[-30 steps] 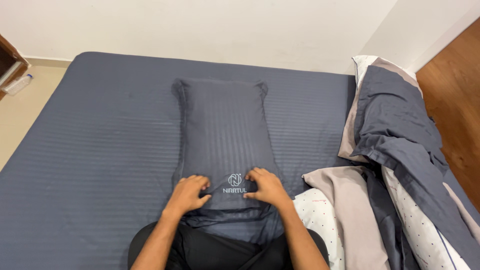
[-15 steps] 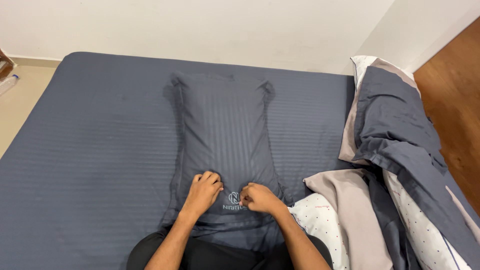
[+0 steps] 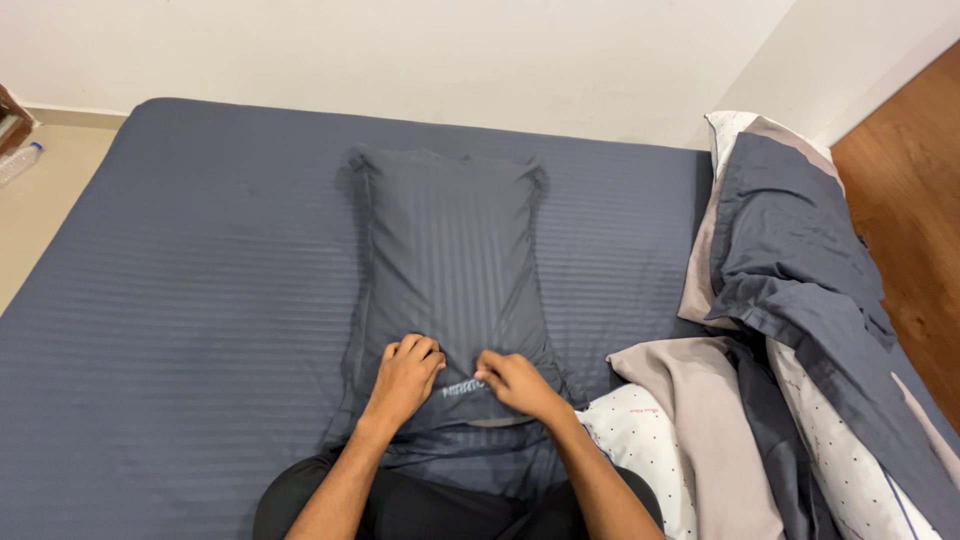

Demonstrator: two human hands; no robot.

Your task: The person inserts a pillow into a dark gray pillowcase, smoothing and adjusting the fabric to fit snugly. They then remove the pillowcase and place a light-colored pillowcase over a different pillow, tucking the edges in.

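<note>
- A dark grey striped pillow [image 3: 450,260] lies lengthwise on a bed [image 3: 180,300] with a matching sheet, its near end by the person's lap.
- The left hand [image 3: 403,378] presses on that near end, fingers curled and bunched into the fabric.
- The right hand [image 3: 510,381] — just beside it — pinches the pillowcase edge, fingers closed on cloth.
- A rumpled duvet [image 3: 790,300] (grey, beige, dotted white) is heaped at the right.

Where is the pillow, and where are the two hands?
pillow [image 3: 450,240], head view, middle of its striped grey cover.
left hand [image 3: 405,378], head view, back of the hand.
right hand [image 3: 512,382], head view, back of the hand.
</note>
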